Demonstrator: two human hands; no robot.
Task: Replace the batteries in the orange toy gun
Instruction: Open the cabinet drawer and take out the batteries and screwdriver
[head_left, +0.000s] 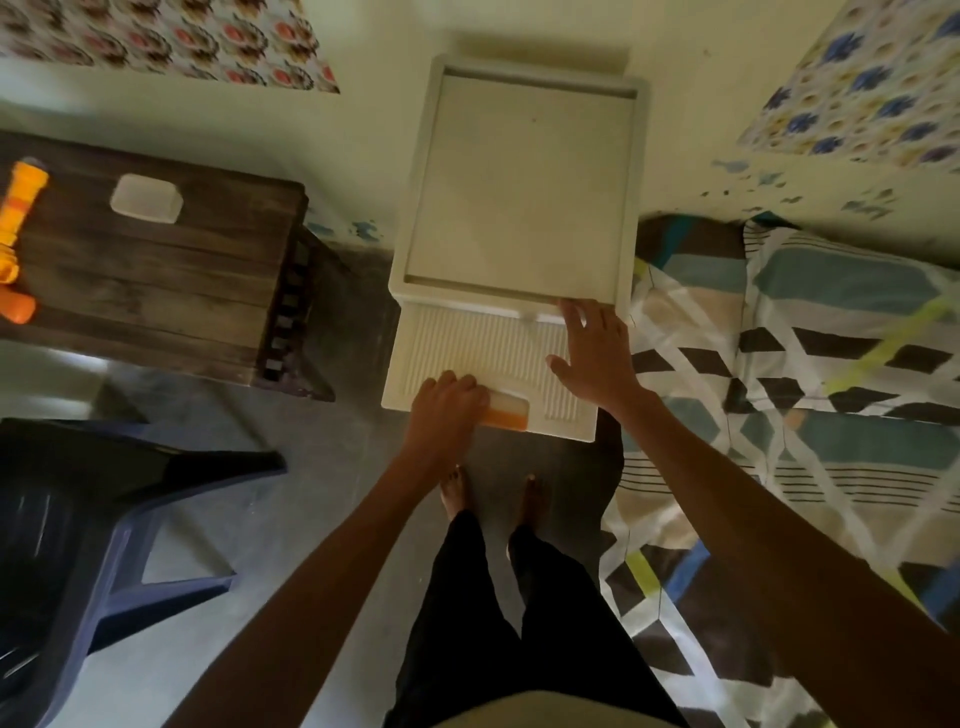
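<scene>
The orange and yellow toy gun (15, 234) lies at the far left on a dark wooden table (171, 291), partly cut off by the frame edge. In the centre stands a white plastic drawer unit (524, 182). Its ribbed drawer front (483, 353) tilts toward me. My left hand (447, 410) curls its fingers into the drawer's handle recess, where an orange strip (506, 415) shows. My right hand (592, 353) rests flat with spread fingers on the drawer's upper right corner. No batteries are visible.
A translucent white lidded box (147, 199) sits on the wooden table. A dark blue plastic chair (93, 545) stands at lower left. A bed with a patterned sheet (810, 415) fills the right side. My bare feet (493, 499) stand on grey floor before the drawer unit.
</scene>
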